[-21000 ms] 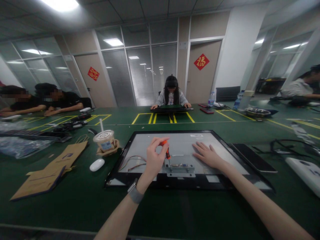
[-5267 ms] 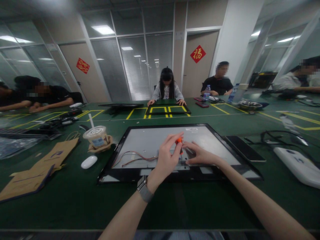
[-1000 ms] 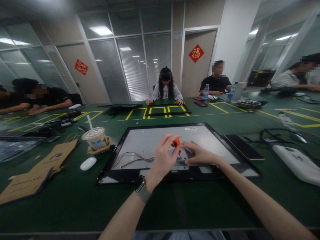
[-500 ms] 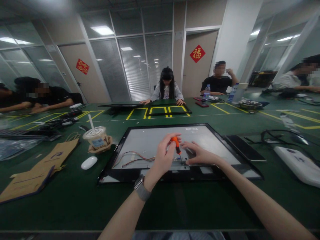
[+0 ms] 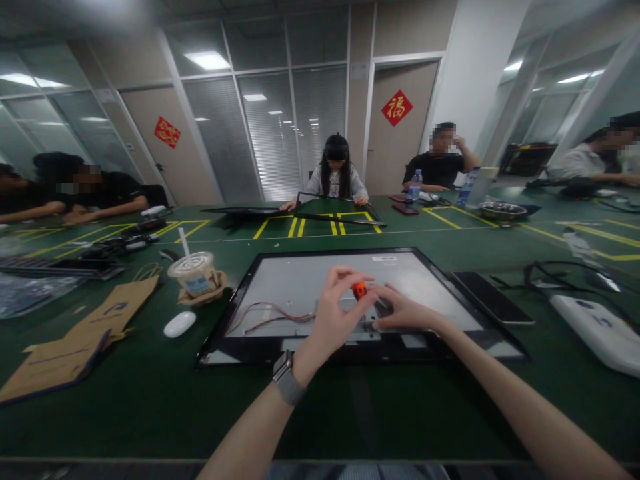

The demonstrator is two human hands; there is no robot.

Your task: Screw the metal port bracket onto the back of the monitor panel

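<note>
A screwdriver with an orange handle [image 5: 359, 290] stands over the metal back of a flat display panel [image 5: 270, 277]; its shaft is hidden by my fingers. My left hand [image 5: 340, 310], wearing a watch [image 5: 287, 377] on the wrist, has its thumb and fingers around the handle. Beside it, my right hand [image 5: 403, 310] is curved with thumb and fingers apart. Its fingertips are close to the screwdriver, and its thumb is low by small parts [image 5: 367, 325] along the panel's lower strip. Thin coloured wires [image 5: 275, 310] run across the panel's left side.
Left of the panel are a lidded drink cup [image 5: 197, 275], a white case [image 5: 179, 325] and a paper bag [image 5: 107, 310]. A black phone [image 5: 493, 297], cables [image 5: 555, 273] and a white device [image 5: 595, 333] lie right. Across the table, a person holds a black frame [image 5: 340, 219].
My left thumb and fingers have shifted right around the screwdriver handle, which now shows only its orange end. My right hand barely moved. The person opposite has tilted the black frame up.
</note>
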